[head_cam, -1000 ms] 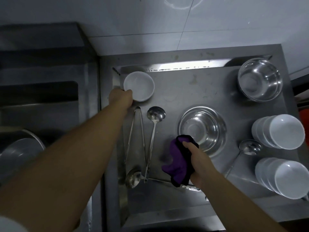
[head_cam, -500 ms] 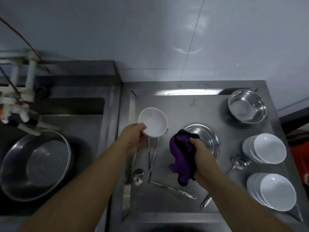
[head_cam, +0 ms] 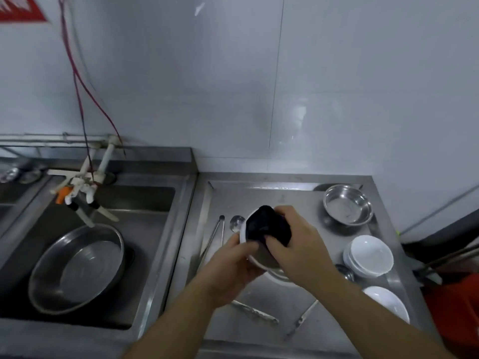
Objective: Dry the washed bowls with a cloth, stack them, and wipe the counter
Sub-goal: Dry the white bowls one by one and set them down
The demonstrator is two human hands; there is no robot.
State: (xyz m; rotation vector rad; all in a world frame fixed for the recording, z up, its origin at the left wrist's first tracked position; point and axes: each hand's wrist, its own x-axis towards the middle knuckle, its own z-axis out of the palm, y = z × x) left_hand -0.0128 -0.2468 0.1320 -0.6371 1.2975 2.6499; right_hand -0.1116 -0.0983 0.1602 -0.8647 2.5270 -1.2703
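My left hand [head_cam: 230, 270] has lifted the white bowl [head_cam: 243, 235] off the worktop; my right hand [head_cam: 298, 251] now presses the cloth [head_cam: 267, 225] (dark purple) into it.

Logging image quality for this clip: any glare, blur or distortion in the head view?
Head view: wide-angle bending curves the counter edges; soft glare patch on the wall tile; dim, soft focus; dark cloth loses detail inside the white bowl.
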